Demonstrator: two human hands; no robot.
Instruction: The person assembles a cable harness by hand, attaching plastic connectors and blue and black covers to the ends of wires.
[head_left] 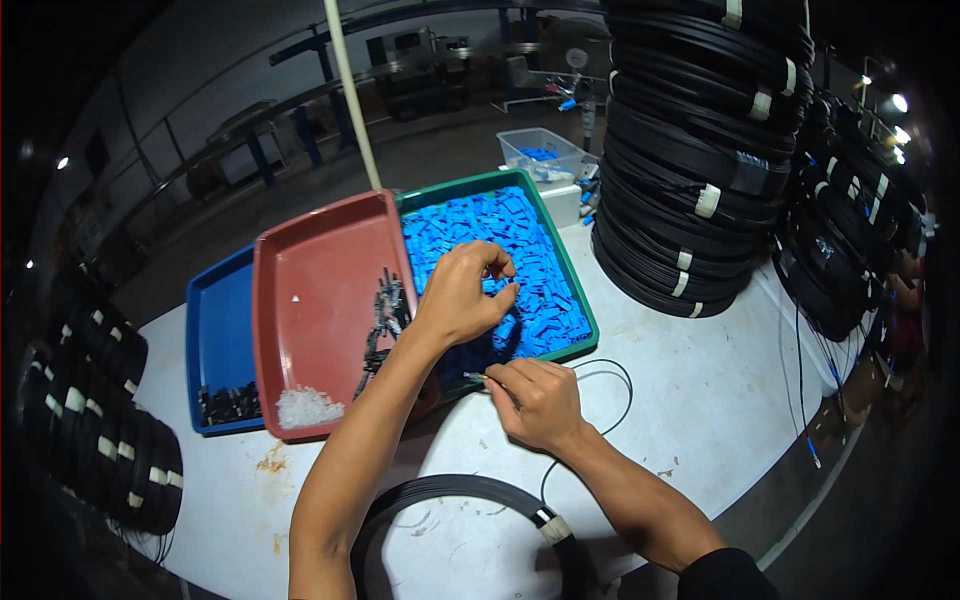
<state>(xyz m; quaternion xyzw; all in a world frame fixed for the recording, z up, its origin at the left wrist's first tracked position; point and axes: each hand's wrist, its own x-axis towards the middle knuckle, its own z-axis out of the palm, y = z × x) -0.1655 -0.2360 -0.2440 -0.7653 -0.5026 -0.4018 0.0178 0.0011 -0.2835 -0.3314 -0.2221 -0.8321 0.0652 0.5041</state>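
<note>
My left hand (468,292) is over the green tray (590,318) of small blue parts (540,270), its fingers curled toward the thumb; whether a part is between the fingertips is too small to tell. Below and to the right, near that tray's front edge, my right hand (535,400) pinches the end of a thin black cable (630,385), with a small connector tip (472,376) sticking out to the left. The cable loops round behind my right hand and runs down to a black cable coil (450,488) with a white band at the front of the table.
A red tray (320,260) holds black parts and clear pieces (308,408); a blue tray (222,330) overlaps at left. Tall stacked coils (690,170) stand at right, more coils (110,440) at far left. A clear bin (545,155) sits behind the green tray on the white table (690,420).
</note>
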